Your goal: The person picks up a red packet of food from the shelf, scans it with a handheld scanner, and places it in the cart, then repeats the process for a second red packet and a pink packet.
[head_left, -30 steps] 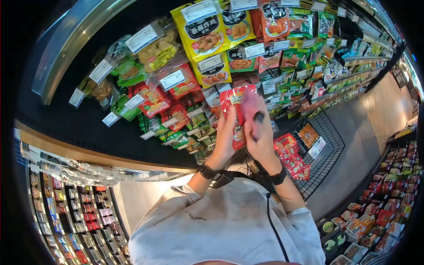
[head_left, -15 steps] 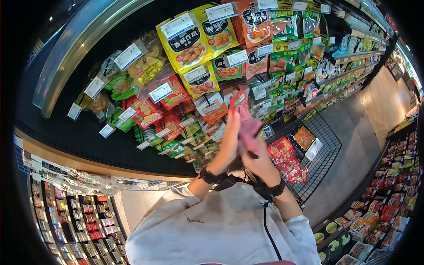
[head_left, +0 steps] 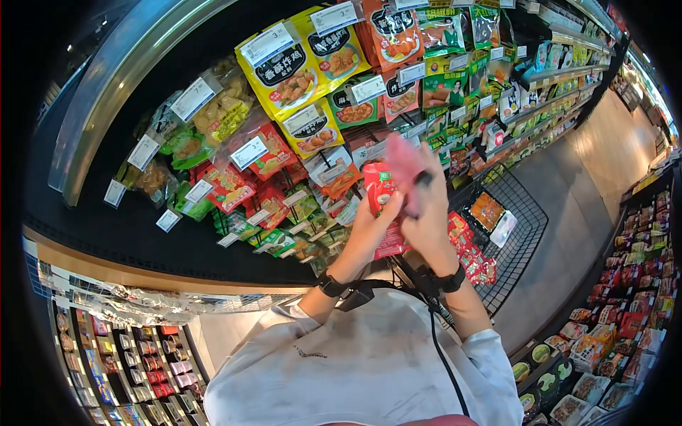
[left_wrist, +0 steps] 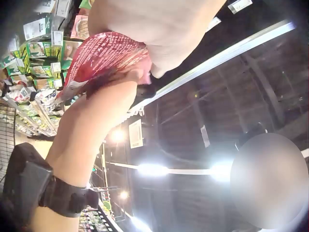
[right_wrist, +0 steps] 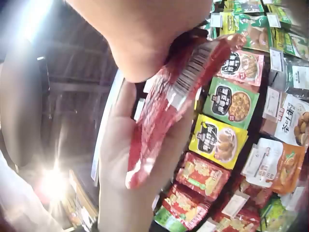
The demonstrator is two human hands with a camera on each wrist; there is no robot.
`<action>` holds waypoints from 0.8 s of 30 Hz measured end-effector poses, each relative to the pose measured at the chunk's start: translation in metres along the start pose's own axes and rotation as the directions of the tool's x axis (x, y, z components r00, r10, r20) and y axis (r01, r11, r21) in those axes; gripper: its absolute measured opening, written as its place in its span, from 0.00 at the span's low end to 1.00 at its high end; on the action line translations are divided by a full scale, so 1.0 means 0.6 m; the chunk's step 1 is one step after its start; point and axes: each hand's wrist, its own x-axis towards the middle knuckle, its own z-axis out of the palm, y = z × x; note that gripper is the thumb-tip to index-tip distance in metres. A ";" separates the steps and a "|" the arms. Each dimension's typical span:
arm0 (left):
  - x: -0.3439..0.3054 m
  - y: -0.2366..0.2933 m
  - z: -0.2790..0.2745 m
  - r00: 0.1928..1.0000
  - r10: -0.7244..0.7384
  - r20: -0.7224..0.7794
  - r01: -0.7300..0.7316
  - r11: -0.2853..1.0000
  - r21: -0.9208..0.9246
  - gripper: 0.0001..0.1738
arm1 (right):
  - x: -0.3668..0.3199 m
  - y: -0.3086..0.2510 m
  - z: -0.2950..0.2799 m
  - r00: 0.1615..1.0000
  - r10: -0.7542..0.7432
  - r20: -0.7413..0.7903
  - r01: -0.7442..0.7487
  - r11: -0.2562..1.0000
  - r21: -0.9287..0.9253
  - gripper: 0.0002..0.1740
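In front of the chest, my left hand grips a shiny red food packet, its thumb across the front. The right wrist view shows a white barcode label on the packet, which lies along the left palm. Close against the packet's other side is my right hand, holding a blurred pink thing with a black part. Motion blur hides what this pink thing is. In the left wrist view, printed lines cover the red packet, and the two hands overlap around it.
A hanging rack ahead carries yellow packets, red packets and price tags. To the right stands a black wire cart with red packets and a tray of orange food. More stocked shelves line the lower left.
The right hand with the pink thing swung in over the packet, then back off to the right. The packet turned edge-on, then its red front came round again. The head view shifted slightly.
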 end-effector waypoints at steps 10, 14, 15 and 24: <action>0.023 0.052 -0.016 0.997 0.021 -0.072 -0.036 0.978 -0.207 0.18 | -0.048 -0.017 0.002 0.875 0.421 0.241 -0.469 0.608 0.641 0.18; 0.016 0.061 -0.010 0.996 -0.005 -0.084 -0.013 0.977 -0.212 0.17 | -0.050 -0.022 -0.013 0.821 0.444 0.360 -0.560 0.501 0.660 0.20; 0.016 0.060 -0.010 0.997 -0.004 -0.079 -0.013 0.977 -0.214 0.17 | -0.052 -0.022 -0.014 0.810 0.457 0.368 -0.574 0.483 0.661 0.19; 0.012 0.055 -0.026 1.000 0.006 -0.007 -0.007 0.987 -0.158 0.17 | -0.054 -0.028 -0.014 0.823 0.491 0.285 -0.546 0.547 0.635 0.19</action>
